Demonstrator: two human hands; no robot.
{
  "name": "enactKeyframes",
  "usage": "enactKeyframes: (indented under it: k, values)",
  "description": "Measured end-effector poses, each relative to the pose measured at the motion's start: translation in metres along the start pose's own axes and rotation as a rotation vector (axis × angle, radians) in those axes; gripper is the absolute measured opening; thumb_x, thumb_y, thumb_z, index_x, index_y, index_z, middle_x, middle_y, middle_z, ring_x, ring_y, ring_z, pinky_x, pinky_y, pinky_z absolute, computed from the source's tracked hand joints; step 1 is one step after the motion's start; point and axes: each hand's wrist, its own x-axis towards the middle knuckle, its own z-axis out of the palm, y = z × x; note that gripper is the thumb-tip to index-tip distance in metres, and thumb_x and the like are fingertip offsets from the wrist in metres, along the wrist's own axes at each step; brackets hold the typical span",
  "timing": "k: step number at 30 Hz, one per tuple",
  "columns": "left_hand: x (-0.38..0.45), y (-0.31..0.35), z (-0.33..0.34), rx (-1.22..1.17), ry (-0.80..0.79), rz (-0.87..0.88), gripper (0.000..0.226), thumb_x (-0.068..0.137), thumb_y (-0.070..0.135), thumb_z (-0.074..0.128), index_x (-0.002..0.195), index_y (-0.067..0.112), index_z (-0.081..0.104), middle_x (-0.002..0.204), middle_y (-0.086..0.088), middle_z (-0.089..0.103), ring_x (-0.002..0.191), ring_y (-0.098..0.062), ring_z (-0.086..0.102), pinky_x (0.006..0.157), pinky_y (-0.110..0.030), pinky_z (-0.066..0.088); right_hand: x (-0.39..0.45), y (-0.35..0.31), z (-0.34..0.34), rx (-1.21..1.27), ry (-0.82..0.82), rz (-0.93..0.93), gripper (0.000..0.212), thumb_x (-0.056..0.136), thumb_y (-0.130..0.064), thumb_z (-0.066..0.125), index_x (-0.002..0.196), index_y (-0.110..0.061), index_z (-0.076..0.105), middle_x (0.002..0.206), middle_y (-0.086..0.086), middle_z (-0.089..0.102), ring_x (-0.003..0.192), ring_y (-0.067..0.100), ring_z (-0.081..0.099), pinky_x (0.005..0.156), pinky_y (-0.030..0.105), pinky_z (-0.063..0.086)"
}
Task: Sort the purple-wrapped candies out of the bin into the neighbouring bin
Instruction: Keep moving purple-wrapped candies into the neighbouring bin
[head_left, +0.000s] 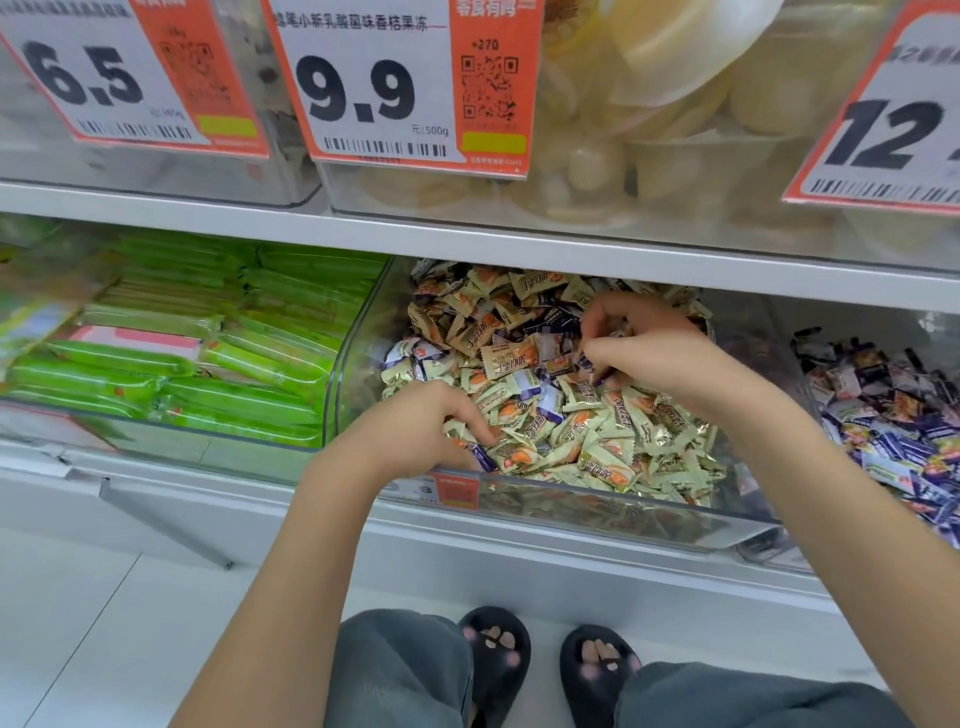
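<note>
Clear plastic bin (358, 332): L hand (415, 431) & R hand (649, 348) grips pinch crinkly purple-wrapped candies (592, 364).

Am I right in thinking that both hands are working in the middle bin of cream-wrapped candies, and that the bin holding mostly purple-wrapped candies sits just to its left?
Not quite: the head view shows the purple candy bin to the right of the middle bin. The bin on the left holds green packets. The rest stands: the left hand and right hand are both in the middle bin.

green packets (208, 364), price tags (384, 88), black slippers (496, 654)
</note>
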Motion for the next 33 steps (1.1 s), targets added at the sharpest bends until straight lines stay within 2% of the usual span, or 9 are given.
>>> enactKeyframes:
  k: [6, 11, 13, 15, 19, 22, 26, 29, 33]
  values:
    - [-0.004, -0.005, 0.004, -0.054, 0.185, 0.074, 0.014, 0.065, 0.018, 0.085, 0.066, 0.026, 0.074, 0.086, 0.012, 0.062, 0.086, -0.002, 0.057, 0.080, -0.023, 0.043, 0.016, -0.005, 0.028, -0.374, -0.085, -0.111, 0.026, 0.081, -0.022, 0.050, 0.057, -0.017, 0.040, 0.055, -0.001, 0.034, 0.050, 0.017, 0.027, 0.051, 0.027, 0.021]
    - [-0.008, -0.008, 0.005, -0.230, 0.448, 0.143, 0.017, 0.073, 0.016, 0.079, 0.063, 0.023, 0.067, 0.096, 0.019, 0.064, 0.095, 0.010, 0.054, 0.083, -0.005, 0.036, 0.029, 0.013, 0.023, -0.704, -0.209, -0.214, 0.027, 0.086, -0.051, 0.056, 0.079, -0.025, 0.056, 0.074, -0.008, 0.057, 0.050, 0.015, 0.046, 0.047, 0.025, 0.034]
    - [-0.007, -0.007, 0.006, -0.303, 0.537, 0.151, 0.015, 0.078, 0.014, 0.075, 0.067, 0.018, 0.065, 0.098, 0.018, 0.065, 0.099, 0.012, 0.055, 0.085, -0.002, 0.035, 0.031, 0.015, 0.013, -0.591, -0.329, -0.166, 0.018, 0.080, -0.055, 0.064, 0.091, -0.044, 0.054, 0.097, -0.019, 0.056, 0.063, 0.023, 0.062, 0.055, 0.032, 0.052]
    - [-0.005, -0.004, 0.007, -0.414, 0.563, 0.151, 0.014, 0.081, 0.011, 0.072, 0.072, 0.014, 0.062, 0.096, 0.013, 0.069, 0.095, 0.006, 0.061, 0.085, -0.011, 0.044, 0.033, 0.015, 0.006, -0.533, -0.473, -0.113, 0.036, 0.077, -0.053, 0.068, 0.106, -0.060, 0.048, 0.127, -0.019, 0.048, 0.091, 0.026, 0.066, 0.075, 0.041, 0.058]
    - [-0.002, 0.001, 0.014, -0.413, 0.478, 0.064, 0.021, 0.084, 0.014, 0.068, 0.069, 0.021, 0.054, 0.081, -0.003, 0.070, 0.070, -0.024, 0.067, 0.066, -0.038, 0.058, 0.045, 0.010, 0.009, -0.622, -0.681, -0.047, 0.070, 0.076, -0.050, 0.071, 0.134, -0.059, 0.034, 0.155, -0.016, 0.020, 0.140, 0.019, 0.028, 0.112, 0.041, 0.026]
    - [0.000, 0.003, 0.019, -0.306, 0.441, 0.030, 0.022, 0.087, 0.018, 0.065, 0.070, 0.019, 0.051, 0.069, -0.012, 0.063, 0.056, -0.028, 0.057, 0.059, -0.051, 0.054, 0.054, 0.003, 0.013, -0.774, -0.721, -0.043, 0.080, 0.076, -0.052, 0.069, 0.141, -0.055, 0.023, 0.156, -0.015, 0.016, 0.144, 0.015, 0.017, 0.113, 0.037, 0.016]
    - [0.000, 0.002, 0.017, -0.297, 0.478, 0.010, 0.024, 0.088, 0.021, 0.064, 0.070, 0.024, 0.048, 0.063, 0.000, 0.061, 0.049, -0.018, 0.054, 0.054, -0.044, 0.054, 0.059, 0.000, 0.015, -0.853, -0.643, -0.059, 0.074, 0.079, -0.048, 0.068, 0.142, -0.048, 0.030, 0.156, -0.010, 0.022, 0.142, 0.020, 0.025, 0.107, 0.034, 0.024]
    - [-0.001, 0.004, 0.018, -0.314, 0.473, -0.005, 0.022, 0.088, 0.022, 0.063, 0.073, 0.023, 0.048, 0.055, 0.003, 0.057, 0.040, -0.002, 0.044, 0.052, -0.037, 0.050, 0.054, 0.005, 0.014, -0.799, -0.558, -0.158, 0.050, 0.081, -0.044, 0.069, 0.127, -0.042, 0.052, 0.145, -0.007, 0.043, 0.120, 0.018, 0.047, 0.085, 0.024, 0.035]
    - [0.000, 0.009, 0.020, -0.343, 0.444, 0.006, 0.007, 0.092, 0.019, 0.054, 0.086, 0.023, 0.053, 0.072, -0.015, 0.064, 0.038, -0.005, 0.035, 0.047, -0.033, 0.038, 0.041, 0.021, 0.013, -0.786, -0.447, -0.276, 0.040, 0.086, -0.047, 0.062, 0.124, -0.038, 0.052, 0.127, -0.008, 0.054, 0.092, 0.009, 0.049, 0.068, 0.020, 0.037]
